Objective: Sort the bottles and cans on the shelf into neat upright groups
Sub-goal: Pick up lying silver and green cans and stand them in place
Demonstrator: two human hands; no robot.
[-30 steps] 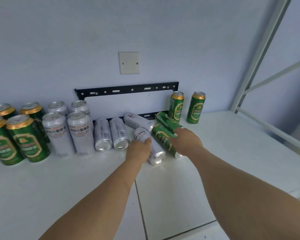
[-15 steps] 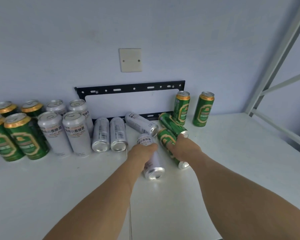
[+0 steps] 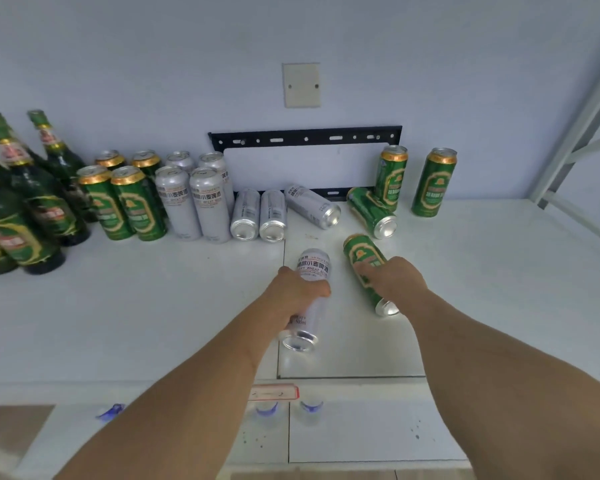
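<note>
My left hand (image 3: 297,299) grips a silver can (image 3: 310,296) that lies tilted, base toward me, near the middle of the white shelf (image 3: 136,306). To its right my right hand (image 3: 395,280) holds a lying green can (image 3: 366,268). Behind them lie three silver cans (image 3: 274,216) and another green can (image 3: 373,213) on their sides. Two green cans (image 3: 433,183) stand upright at the back right. At the back left stand several green cans (image 3: 125,202), several silver cans (image 3: 194,202) and green bottles (image 3: 32,202).
A black metal bracket (image 3: 305,138) and a blank wall plate (image 3: 301,84) are on the wall behind. A white shelf post (image 3: 575,123) rises at the right. A red-edged label (image 3: 273,393) is stuck on the shelf's front edge.
Both hands have drawn their cans toward me, away from the lying group. The view has widened and now takes in the bottles at the left and the shelf's front edge.
</note>
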